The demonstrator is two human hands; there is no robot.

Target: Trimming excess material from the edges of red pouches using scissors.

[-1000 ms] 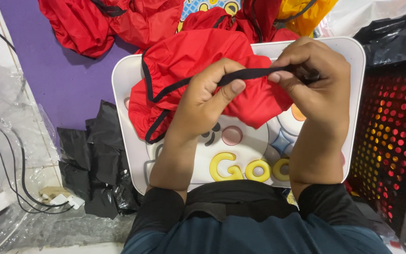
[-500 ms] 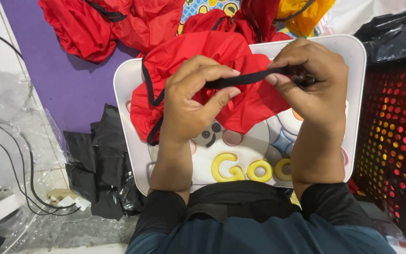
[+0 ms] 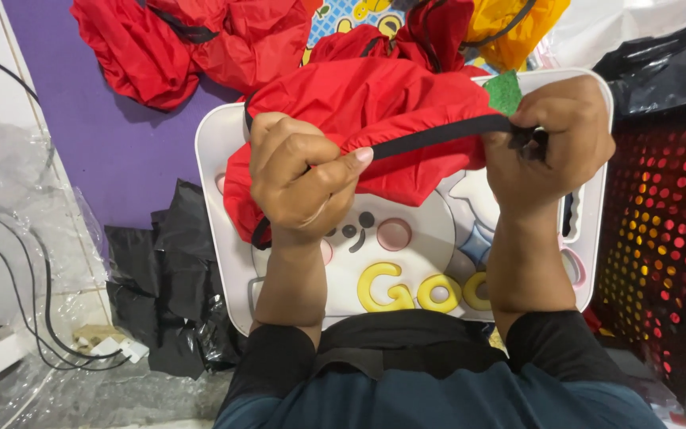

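Nearest, a white tray (image 3: 224, 262) with yellow raised letters along its near edge serves as a work surface. Over its far half, left hand (image 3: 299, 179) and right hand (image 3: 545, 147) each pinch the black strap (image 3: 438, 135) taut, apparently to straighten the red cloth bag (image 3: 375, 127). Farther: more red cloth (image 3: 168, 40) on the purple mat (image 3: 113, 143).

A white rounded plastic lap tray (image 3: 217, 151) with a cartoon face and raised yellow letters carries a crumpled red fabric bag with black trim (image 3: 375, 103). The tray rests on a purple mat (image 3: 113, 151). Beyond it on the mat lie more crumpled red fabric bags (image 3: 176, 44). Left of the tray, crumpled black plastic wrap (image 3: 164, 294) lies beside clear plastic sheeting (image 3: 9, 175) and black cables (image 3: 25, 318).
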